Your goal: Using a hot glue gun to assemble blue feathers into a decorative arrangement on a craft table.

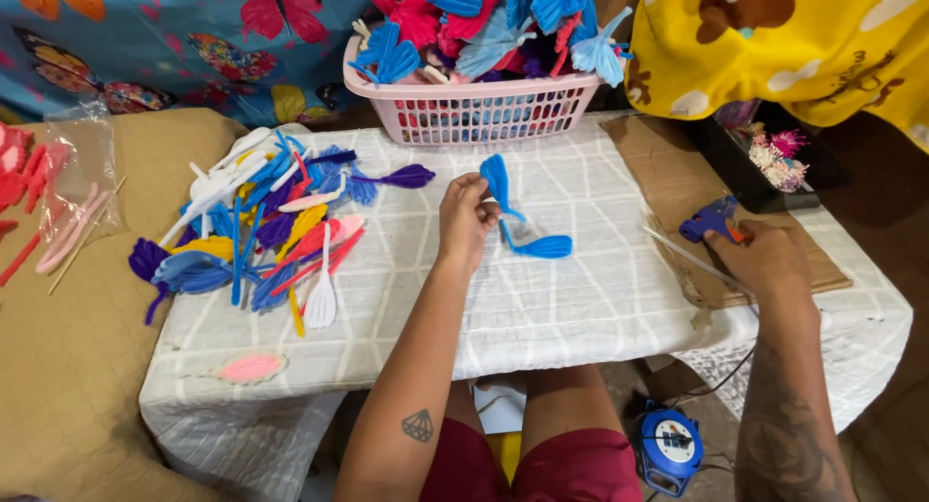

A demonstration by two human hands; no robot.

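Observation:
My left hand (464,216) pinches a blue pipe-cleaner butterfly wing piece (518,216) above the white checked cloth on the small table (581,299); its blue loops hang to the right of my fingers. My right hand (764,260) grips a blue hot glue gun (711,218) over a sheet of brown cardboard (668,182), with a clear glue stick (687,255) sticking out to the left.
A heap of several coloured wing shapes (261,226) lies on the table's left side. A pink basket (474,110) full of finished butterflies stands at the back. A pink leaf shape (250,367) lies near the front-left edge. A blue cable reel (668,449) sits on the floor.

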